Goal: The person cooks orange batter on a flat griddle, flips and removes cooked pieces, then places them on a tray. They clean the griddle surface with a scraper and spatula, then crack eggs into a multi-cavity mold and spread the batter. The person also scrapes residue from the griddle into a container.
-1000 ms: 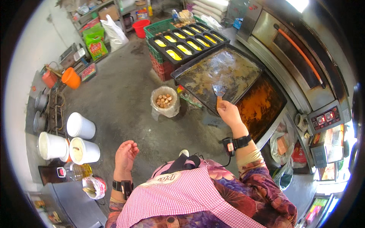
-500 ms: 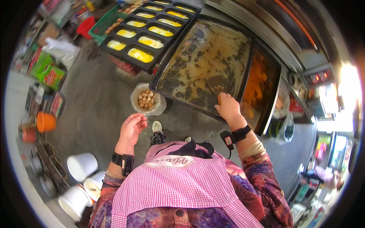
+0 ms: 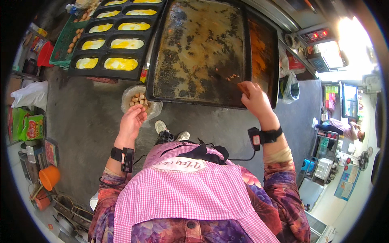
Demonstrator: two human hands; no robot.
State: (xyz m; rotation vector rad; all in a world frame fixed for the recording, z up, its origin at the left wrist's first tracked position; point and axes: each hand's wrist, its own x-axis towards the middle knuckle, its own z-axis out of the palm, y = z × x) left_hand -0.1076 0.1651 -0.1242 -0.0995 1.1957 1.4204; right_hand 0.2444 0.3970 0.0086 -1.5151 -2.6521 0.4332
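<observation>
My right hand (image 3: pixel 256 99) is closed around a scraper (image 3: pixel 243 87) at the near right corner of a large dark baking tray (image 3: pixel 194 91). In the earlier frame the scraper shows a flat triangular blade and a yellowish handle; now its blade is hard to make out. The tray's surface is stained and patchy, and small scraps (image 3: pixel 232 76) lie near the scraper. My left hand (image 3: pixel 133 119) is held in the air with bent fingers gathered together, in front of a plastic-lined bin (image 3: pixel 155 110) of eggshells (image 3: pixel 139 98). Whether it holds anything is hidden.
A dark mould pan (image 3: pixel 106 73) with egg in its oval wells stands left of the tray. Beyond it is a green crate (image 3: pixel 61 54) with eggs (image 3: pixel 74 39). A second, orange-brown tray (image 3: pixel 263 52) lies at the right. An orange bucket (image 3: pixel 49 177) stands far left. Another person (image 3: pixel 342 126) is far right.
The view has turned and shifted, so the trays stand straighter and higher. My right hand and the scraper are now at the tray's near right corner. My left hand remains beside the bin.
</observation>
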